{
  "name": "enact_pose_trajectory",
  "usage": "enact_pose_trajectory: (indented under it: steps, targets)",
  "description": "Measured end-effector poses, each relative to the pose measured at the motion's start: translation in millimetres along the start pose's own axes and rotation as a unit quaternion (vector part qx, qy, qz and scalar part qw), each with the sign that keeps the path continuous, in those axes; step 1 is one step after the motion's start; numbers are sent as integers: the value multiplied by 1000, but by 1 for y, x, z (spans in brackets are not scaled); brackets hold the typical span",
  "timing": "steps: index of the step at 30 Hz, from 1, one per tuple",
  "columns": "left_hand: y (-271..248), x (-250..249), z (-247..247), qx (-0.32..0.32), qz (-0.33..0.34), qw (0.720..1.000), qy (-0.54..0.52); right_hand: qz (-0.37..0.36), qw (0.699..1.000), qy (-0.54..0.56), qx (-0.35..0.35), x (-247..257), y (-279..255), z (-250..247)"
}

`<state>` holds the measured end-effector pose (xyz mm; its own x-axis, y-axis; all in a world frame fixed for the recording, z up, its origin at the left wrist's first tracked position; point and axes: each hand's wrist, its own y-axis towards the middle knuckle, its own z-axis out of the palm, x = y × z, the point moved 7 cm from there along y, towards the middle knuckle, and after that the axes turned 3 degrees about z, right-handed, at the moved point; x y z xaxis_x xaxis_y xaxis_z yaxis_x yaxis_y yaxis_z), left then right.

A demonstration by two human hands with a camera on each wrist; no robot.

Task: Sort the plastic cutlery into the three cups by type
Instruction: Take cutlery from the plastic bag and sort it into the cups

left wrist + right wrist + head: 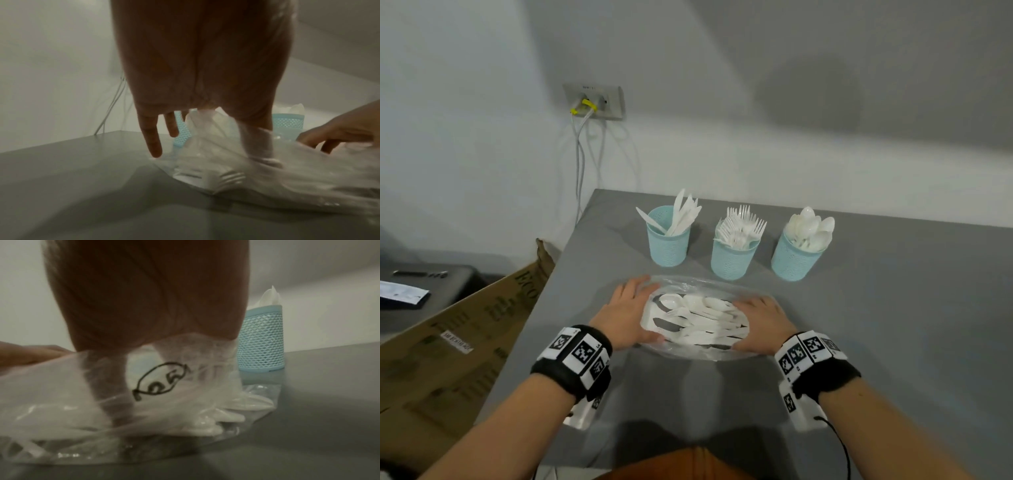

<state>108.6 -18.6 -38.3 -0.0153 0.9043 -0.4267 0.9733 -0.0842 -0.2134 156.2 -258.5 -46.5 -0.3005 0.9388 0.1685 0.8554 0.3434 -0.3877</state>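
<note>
Three light-blue mesh cups stand in a row at the far side of the grey table: knives [668, 240], forks [733, 255], spoons [796, 258]. In front of them lies a clear plastic bag [702, 282] of mixed white cutlery [698, 318]. My left hand [626, 308] rests on the bag's left side with fingers straight, its thumb under the film [257, 142]. On the bag's right side lies my right hand [763, 322], its fingers seen through the plastic [107, 386]. A fork [230, 177] shows inside the bag [308, 178]. One cup [261, 344] stands just beyond the bag [61, 386].
A large cardboard box [465, 329] leans against the table's left edge. A wall socket [594, 102] with hanging cables is behind the table's far left corner. Bare grey tabletop [911, 325] stretches right of the bag. A dark stand [431, 284] sits far left.
</note>
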Motion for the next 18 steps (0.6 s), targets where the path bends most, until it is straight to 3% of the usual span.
enact_pose_trajectory:
  steps: [4,9,18]
  targets:
    - [-6,-2,4,-23,-39,998,-50,24,998,-47,-26,9,5,-6]
    - [-8,-8,4,-26,-29,997,-69,29,999,-10,40,33,21,3]
    - [-15,-9,-1,-53,-5,988,-145,23,999,-12,42,66,34,-1]
